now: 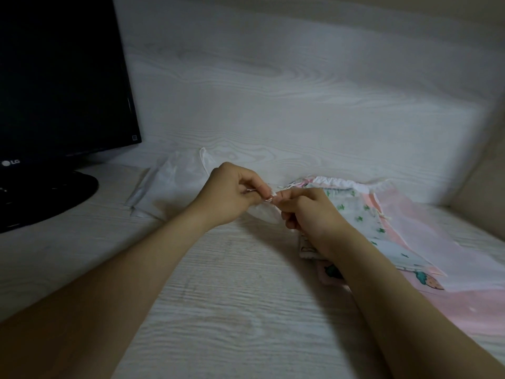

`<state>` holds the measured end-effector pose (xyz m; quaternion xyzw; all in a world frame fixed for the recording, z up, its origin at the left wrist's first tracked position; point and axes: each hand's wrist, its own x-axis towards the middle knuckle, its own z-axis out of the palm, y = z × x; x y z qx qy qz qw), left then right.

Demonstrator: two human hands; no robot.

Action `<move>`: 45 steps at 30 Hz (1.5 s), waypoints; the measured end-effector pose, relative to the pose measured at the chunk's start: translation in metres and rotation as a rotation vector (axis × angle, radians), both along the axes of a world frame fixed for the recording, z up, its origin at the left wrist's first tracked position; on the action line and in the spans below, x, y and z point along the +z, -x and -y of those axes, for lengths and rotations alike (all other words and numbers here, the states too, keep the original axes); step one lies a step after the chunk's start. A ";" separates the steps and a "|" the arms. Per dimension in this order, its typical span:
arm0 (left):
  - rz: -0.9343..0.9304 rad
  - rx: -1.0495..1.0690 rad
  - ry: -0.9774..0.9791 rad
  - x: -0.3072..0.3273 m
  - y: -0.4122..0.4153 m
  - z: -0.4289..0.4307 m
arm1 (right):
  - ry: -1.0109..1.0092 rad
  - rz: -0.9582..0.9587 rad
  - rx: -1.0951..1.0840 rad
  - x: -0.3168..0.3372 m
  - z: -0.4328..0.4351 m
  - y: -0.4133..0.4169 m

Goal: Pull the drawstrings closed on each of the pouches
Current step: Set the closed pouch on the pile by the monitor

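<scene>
left grip [232, 195] & right grip [308, 212] meet over worktop [218, 296], both pinching thin white drawstring [267, 197]. its pale pouch [263, 214] is mostly hidden under them. printed pouch pile [369, 214] to the right, partly under right wrist. blurry sheer pouch [177, 184] behind left grip.

I see a pale wood-grain desk [218, 310] in dim light, a matching panel [273, 77] behind it, a black monitor [62, 77] on a round base [54, 192] at left, and a beige wall [486, 173] at right.

Black LG monitor [62, 77] far left, screen dark, w/ round black base [41, 198] on pale wood-grain table [218, 310]; matching wood-grain wall [273, 91] behind.
</scene>
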<state>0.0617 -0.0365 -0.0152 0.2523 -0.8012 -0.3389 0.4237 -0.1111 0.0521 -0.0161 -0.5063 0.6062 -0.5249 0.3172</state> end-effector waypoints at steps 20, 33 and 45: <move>-0.155 0.169 -0.514 0.017 0.002 -0.001 | 0.055 -0.015 -0.111 0.004 -0.003 -0.005; 0.197 0.014 -0.739 0.018 -0.001 -0.014 | 0.105 -0.119 -0.078 0.002 -0.004 -0.004; 0.175 0.121 -0.499 0.014 0.004 -0.006 | 0.111 -0.258 -0.006 0.000 -0.004 -0.005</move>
